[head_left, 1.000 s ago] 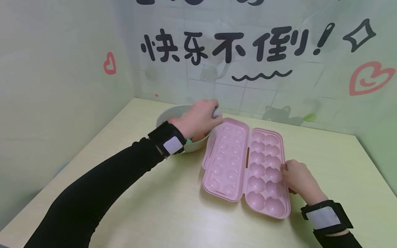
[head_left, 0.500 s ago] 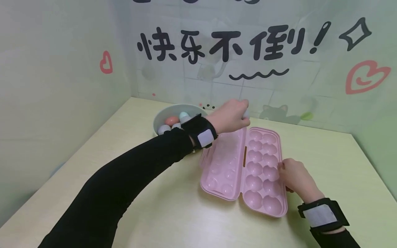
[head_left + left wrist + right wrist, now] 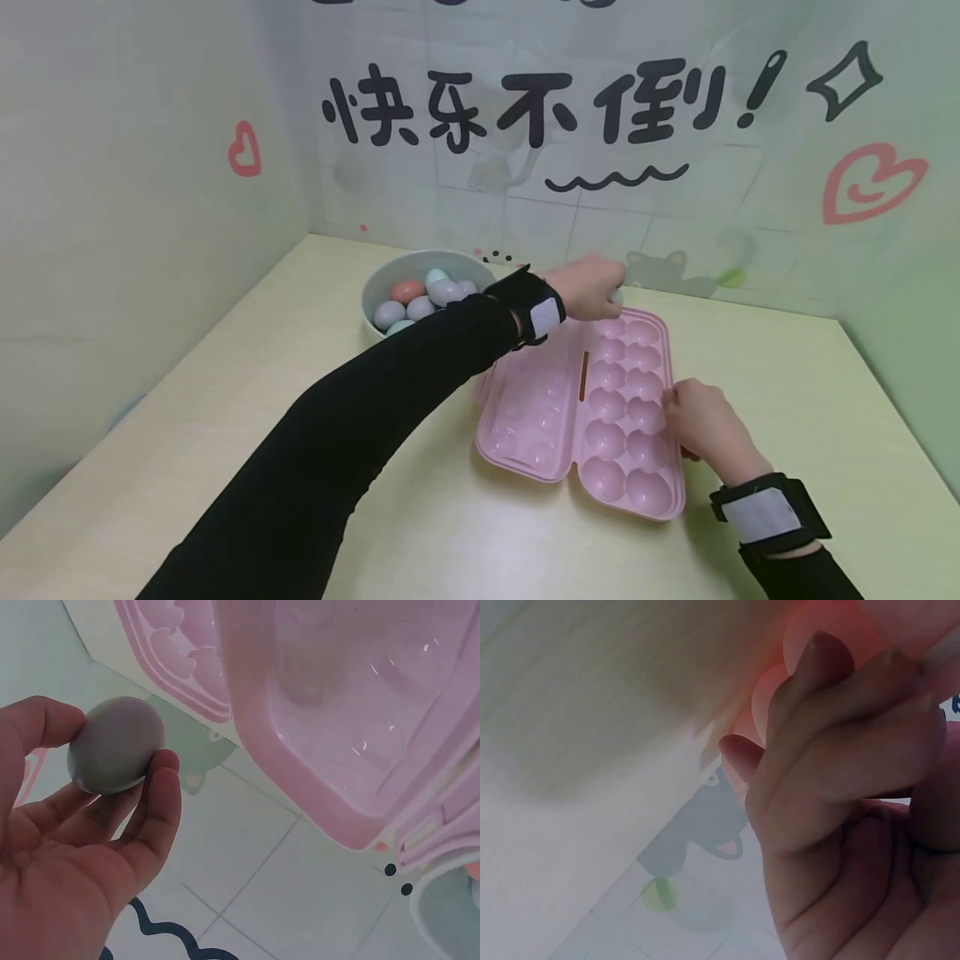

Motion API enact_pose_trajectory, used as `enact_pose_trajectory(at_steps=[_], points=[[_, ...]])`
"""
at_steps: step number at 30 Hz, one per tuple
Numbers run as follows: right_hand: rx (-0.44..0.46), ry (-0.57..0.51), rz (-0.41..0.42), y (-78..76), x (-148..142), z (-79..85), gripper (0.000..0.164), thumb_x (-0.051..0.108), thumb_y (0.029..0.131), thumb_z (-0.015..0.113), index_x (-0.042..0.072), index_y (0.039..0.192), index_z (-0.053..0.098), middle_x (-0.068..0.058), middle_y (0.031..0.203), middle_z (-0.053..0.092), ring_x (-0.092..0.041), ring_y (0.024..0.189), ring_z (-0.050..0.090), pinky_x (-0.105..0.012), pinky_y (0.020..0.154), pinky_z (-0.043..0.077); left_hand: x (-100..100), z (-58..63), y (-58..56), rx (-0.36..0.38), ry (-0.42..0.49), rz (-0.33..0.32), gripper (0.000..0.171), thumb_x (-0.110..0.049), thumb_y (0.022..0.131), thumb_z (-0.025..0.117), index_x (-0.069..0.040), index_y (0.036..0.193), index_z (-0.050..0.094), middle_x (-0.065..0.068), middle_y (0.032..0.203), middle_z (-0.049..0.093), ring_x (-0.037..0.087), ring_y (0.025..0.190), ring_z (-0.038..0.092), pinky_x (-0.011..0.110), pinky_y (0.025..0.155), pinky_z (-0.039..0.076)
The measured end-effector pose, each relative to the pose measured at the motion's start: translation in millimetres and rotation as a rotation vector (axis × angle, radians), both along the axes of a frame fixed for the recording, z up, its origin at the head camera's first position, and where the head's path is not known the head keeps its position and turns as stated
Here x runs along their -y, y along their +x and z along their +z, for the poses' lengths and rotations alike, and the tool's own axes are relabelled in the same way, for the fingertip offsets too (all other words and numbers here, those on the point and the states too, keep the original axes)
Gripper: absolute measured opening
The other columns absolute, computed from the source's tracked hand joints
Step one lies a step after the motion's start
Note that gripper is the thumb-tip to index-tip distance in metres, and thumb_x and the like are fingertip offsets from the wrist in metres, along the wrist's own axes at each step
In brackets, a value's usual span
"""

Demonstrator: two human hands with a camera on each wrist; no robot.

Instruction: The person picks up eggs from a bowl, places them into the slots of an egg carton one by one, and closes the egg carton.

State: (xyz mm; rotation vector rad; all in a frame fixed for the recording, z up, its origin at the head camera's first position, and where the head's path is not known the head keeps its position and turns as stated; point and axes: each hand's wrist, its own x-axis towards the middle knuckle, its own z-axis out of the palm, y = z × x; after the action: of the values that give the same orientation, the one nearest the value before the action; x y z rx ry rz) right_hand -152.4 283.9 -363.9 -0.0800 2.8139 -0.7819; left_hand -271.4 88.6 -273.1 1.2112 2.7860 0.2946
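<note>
In the left wrist view, my left hand (image 3: 82, 847) pinches a pale grey egg (image 3: 118, 746) between thumb and fingertips. The head view puts that left hand (image 3: 588, 287) over the far end of the pink egg box (image 3: 576, 442), above the cupped half. The box lies unfolded on the table, its rounded cups in two rows on the right and its lid on the left. My right hand (image 3: 705, 425) grips the box's right edge, thumb on top. From the right wrist camera, curled fingers (image 3: 817, 765) show at the underside of the cups.
A pale green bowl (image 3: 371, 287) with several eggs, among them an orange one (image 3: 407, 291), stands left of the box near the back. My left forearm (image 3: 405, 400) crosses in front of the bowl. A printed wall sheet (image 3: 525, 208) rises behind the table.
My left hand has moved right from the bowl to above the far end of the cups, carrying the egg. The right hand keeps its grip on the box edge.
</note>
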Motion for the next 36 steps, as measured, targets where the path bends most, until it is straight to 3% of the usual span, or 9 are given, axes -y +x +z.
enact_pose_trajectory(at_steps=[9,13,18,22,26,32,36], points=[[0.009,0.006,-0.011,-1.6,0,-1.1,0.032,0.011,0.103,0.036,-0.015,0.106,0.056,-0.013,0.065,0.053,-0.021,0.046,0.053,-0.033,0.044,0.045,-25,-20.1,-11.8,0.018,-0.077,0.024,0.019,-0.015,0.097,0.055,-0.009,0.083,0.043,0.0,0.071,0.029,0.012,0.061,0.03,0.023,0.063,0.03],[0.005,0.01,-0.005,-1.5,0,-0.2,0.033,0.011,0.104,0.036,-0.015,0.105,0.056,-0.013,0.066,0.053,-0.021,0.047,0.053,-0.033,0.044,0.046,-29,-24.3,-14.7,0.049,-0.117,0.016,0.008,-0.012,0.099,0.051,-0.004,0.098,0.051,0.001,0.075,0.03,0.013,0.065,0.03,0.023,0.066,0.03],[0.003,0.016,-0.011,-1.4,0,0.6,0.033,0.011,0.104,0.036,-0.015,0.104,0.056,-0.013,0.067,0.053,-0.021,0.047,0.053,-0.033,0.044,0.045,-29,-26.6,-20.7,0.085,-0.152,0.007,0.027,-0.009,0.099,0.048,0.002,0.124,0.053,0.004,0.085,0.042,0.015,0.075,0.038,0.023,0.07,0.032],[-0.006,0.016,-0.013,-1.5,-1,0.2,0.033,0.011,0.104,0.036,-0.014,0.103,0.056,-0.013,0.066,0.053,-0.021,0.046,0.053,-0.033,0.044,0.046,-29,-32.1,-29.7,0.091,-0.158,-0.019,0.018,-0.008,0.098,0.049,0.001,0.112,0.055,0.005,0.086,0.044,0.017,0.077,0.04,0.024,0.07,0.032],[-0.009,0.02,-0.021,-1.1,-1,-0.3,0.032,0.011,0.103,0.037,-0.014,0.103,0.057,-0.013,0.066,0.053,-0.021,0.046,0.053,-0.034,0.043,0.046,-32,-36.6,-34.2,0.097,-0.178,-0.034,0.005,-0.009,0.098,0.05,-0.004,0.097,0.049,0.003,0.082,0.038,0.016,0.075,0.037,0.024,0.068,0.03],[-0.014,0.013,-0.026,-0.8,0,-0.8,0.032,0.01,0.103,0.037,-0.014,0.102,0.057,-0.013,0.066,0.054,-0.021,0.047,0.053,-0.034,0.044,0.046,-36,-34.5,-29.5,0.078,-0.207,-0.038,0.003,-0.006,0.096,0.049,-0.004,0.099,0.05,0.004,0.086,0.042,0.017,0.079,0.039,0.023,0.069,0.033],[-0.021,0.014,-0.028,-0.5,0,-1.6,0.032,0.01,0.103,0.037,-0.014,0.101,0.058,-0.013,0.066,0.054,-0.021,0.047,0.054,-0.033,0.043,0.047,-42,-36.9,-28.1,0.052,-0.232,-0.035,0.012,-0.006,0.096,0.052,-0.002,0.106,0.056,0.004,0.089,0.046,0.016,0.081,0.04,0.023,0.07,0.034]])
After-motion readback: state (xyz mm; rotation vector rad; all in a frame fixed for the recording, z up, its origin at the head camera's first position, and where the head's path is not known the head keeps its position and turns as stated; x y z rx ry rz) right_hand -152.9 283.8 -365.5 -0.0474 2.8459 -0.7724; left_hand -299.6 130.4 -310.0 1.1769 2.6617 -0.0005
